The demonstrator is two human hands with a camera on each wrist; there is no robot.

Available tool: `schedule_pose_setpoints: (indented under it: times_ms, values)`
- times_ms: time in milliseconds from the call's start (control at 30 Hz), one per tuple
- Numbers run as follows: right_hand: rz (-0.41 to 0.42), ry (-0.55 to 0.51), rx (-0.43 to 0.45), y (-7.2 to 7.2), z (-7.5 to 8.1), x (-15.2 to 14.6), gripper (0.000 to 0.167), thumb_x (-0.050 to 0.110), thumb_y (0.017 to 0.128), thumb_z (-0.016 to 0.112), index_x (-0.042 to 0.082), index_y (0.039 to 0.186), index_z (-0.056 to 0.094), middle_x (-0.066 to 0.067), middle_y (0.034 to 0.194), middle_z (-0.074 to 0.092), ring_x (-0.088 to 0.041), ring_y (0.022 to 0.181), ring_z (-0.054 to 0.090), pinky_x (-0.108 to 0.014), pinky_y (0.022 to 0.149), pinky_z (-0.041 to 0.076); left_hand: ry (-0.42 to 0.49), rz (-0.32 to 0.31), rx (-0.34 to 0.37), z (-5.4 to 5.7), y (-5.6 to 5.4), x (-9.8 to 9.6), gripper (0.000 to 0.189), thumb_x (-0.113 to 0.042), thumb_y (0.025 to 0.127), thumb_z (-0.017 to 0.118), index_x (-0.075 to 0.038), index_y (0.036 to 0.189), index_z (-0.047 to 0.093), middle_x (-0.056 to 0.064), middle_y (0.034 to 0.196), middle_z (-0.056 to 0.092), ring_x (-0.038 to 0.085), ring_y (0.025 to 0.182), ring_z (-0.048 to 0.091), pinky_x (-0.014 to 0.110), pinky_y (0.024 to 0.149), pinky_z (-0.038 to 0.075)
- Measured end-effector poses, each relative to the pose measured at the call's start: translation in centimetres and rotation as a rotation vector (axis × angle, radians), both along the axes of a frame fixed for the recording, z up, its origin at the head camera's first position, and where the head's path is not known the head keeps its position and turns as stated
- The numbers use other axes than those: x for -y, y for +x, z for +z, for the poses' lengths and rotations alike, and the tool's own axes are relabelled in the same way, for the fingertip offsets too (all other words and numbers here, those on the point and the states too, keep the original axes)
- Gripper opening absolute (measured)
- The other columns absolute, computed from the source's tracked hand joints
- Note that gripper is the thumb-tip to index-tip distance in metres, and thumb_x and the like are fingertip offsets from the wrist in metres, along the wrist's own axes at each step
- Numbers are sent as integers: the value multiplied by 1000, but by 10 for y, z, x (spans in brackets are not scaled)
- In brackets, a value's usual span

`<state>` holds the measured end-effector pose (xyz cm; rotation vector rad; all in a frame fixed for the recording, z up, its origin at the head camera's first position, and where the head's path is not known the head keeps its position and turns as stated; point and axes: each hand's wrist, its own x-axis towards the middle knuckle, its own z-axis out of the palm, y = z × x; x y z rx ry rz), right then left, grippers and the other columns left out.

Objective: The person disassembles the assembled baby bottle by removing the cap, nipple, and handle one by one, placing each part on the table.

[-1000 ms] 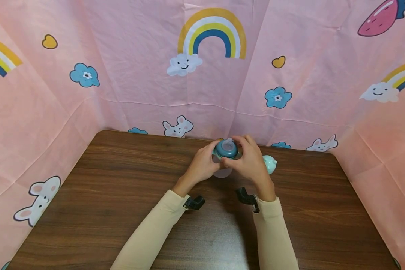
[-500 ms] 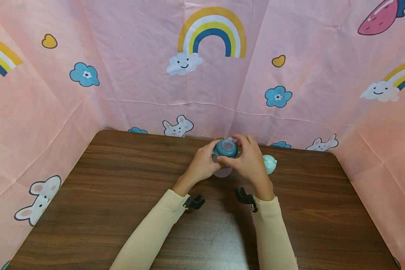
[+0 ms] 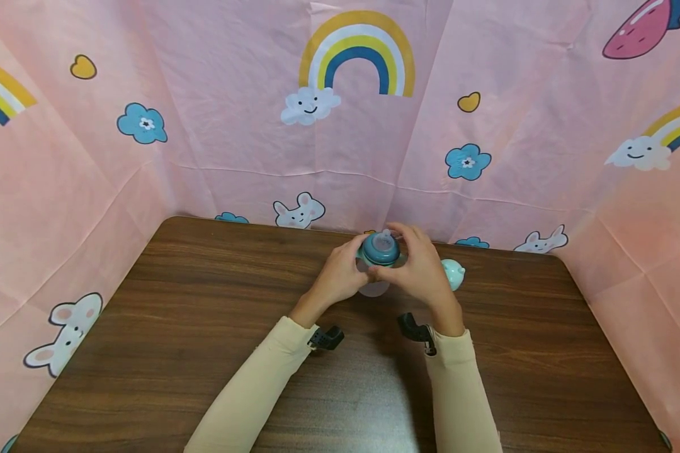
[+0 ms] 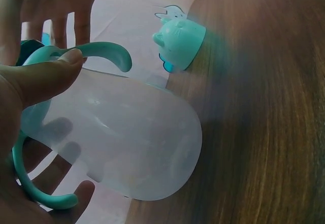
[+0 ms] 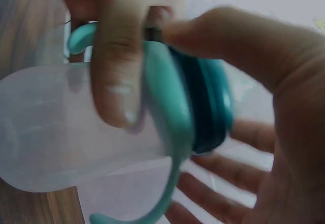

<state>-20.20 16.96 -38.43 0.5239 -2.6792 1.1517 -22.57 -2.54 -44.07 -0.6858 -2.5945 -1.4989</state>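
Note:
A baby bottle with a translucent body (image 4: 132, 132) stands upright near the table's back edge, between the two hands. Mint-green handles (image 4: 109, 54) curve out from its neck. A dark teal collar (image 5: 216, 107) with a clear nipple (image 3: 384, 241) tops it. My left hand (image 3: 340, 272) grips the bottle around the neck and handles, thumb on the near side. Higher up, my right hand (image 3: 422, 265) holds the teal collar between thumb and fingers. To the right of that hand lies a mint bottle cap (image 3: 454, 275) with small animal ears, partly hidden by it in the head view.
Dark wood-grain tabletop (image 3: 204, 327) spreads around the bottle. A pink printed cloth (image 3: 232, 145) hangs right behind the table's back edge and along both sides. Black wrist camera mounts (image 3: 327, 339) sit at both cuffs.
My right hand has turned slightly around the collar and back, its thumb shifting left and then right. The left hand and the cap stay put.

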Motion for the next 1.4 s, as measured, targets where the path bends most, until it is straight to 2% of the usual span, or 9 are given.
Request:
schedule_pose_setpoints:
  times_ms: [100, 200, 333, 467, 633, 733, 867, 1200, 1400]
  values:
    - [-79, 48, 6, 1, -1, 6, 91, 41, 80, 100, 2, 152, 60, -22, 137, 61, -41, 124, 56, -60, 105, 49, 3, 2, 8, 0, 0, 1, 75, -6, 92, 88, 0, 158, 53, 20, 146, 66, 35, 133, 64, 53, 111, 53]
    - [-102, 68, 5, 1, -2, 8, 88, 42, 82, 99, 1, 150, 61, -22, 135, 61, -41, 122, 56, -60, 103, 49, 0, 3, 6, 1, 1, 1, 75, -8, 92, 88, 1, 158, 53, 21, 148, 65, 36, 135, 63, 53, 113, 52]
    - [-31, 26, -6, 0, -2, 4, 79, 27, 84, 96, 0, 149, 60, -21, 136, 62, -40, 123, 57, -60, 103, 50, -2, 1, 0, 1, 1, 0, 78, -10, 91, 91, 1, 158, 52, 21, 149, 65, 36, 137, 63, 53, 114, 51]
    - [26, -15, -9, -1, -2, 1, 80, 19, 83, 96, -1, 151, 58, -20, 141, 62, -40, 129, 57, -60, 106, 51, -6, -2, -3, 2, 0, 0, 78, -9, 91, 91, 0, 158, 53, 20, 149, 65, 36, 137, 63, 53, 114, 50]
    - [-49, 43, -1, -1, -3, 6, 92, 40, 81, 100, 1, 152, 58, -21, 142, 60, -41, 129, 56, -60, 108, 48, -6, 3, 7, 1, 0, 1, 75, 0, 90, 84, -1, 158, 53, 20, 146, 66, 34, 130, 65, 53, 108, 54]
    - [-94, 73, 0, 0, -4, 9, 92, 45, 81, 99, 0, 150, 59, -22, 140, 61, -42, 127, 56, -60, 108, 48, -10, 5, 14, 1, 0, 2, 76, 3, 89, 81, 0, 159, 53, 21, 147, 65, 35, 130, 64, 53, 108, 54]
    - [-102, 62, -6, 2, -3, 10, 85, 39, 83, 98, -3, 146, 61, -22, 136, 62, -42, 125, 57, -60, 107, 48, -19, 6, 16, 1, 0, 2, 76, 2, 89, 81, 0, 159, 52, 21, 148, 65, 35, 131, 65, 54, 110, 53]
    - [-52, 22, -26, 3, -1, 7, 73, 29, 83, 92, -2, 143, 65, -20, 129, 65, -39, 119, 58, -59, 103, 49, -13, -2, -30, 0, -1, 1, 79, -14, 90, 93, 1, 157, 54, 21, 148, 66, 37, 137, 63, 53, 115, 50]
    - [12, -7, -48, 1, -2, 5, 73, 19, 82, 88, -2, 148, 63, -21, 134, 66, -40, 119, 60, -60, 101, 50, -13, -3, -38, -1, -1, 1, 80, -16, 90, 94, 1, 157, 54, 21, 149, 65, 38, 138, 62, 53, 117, 48]
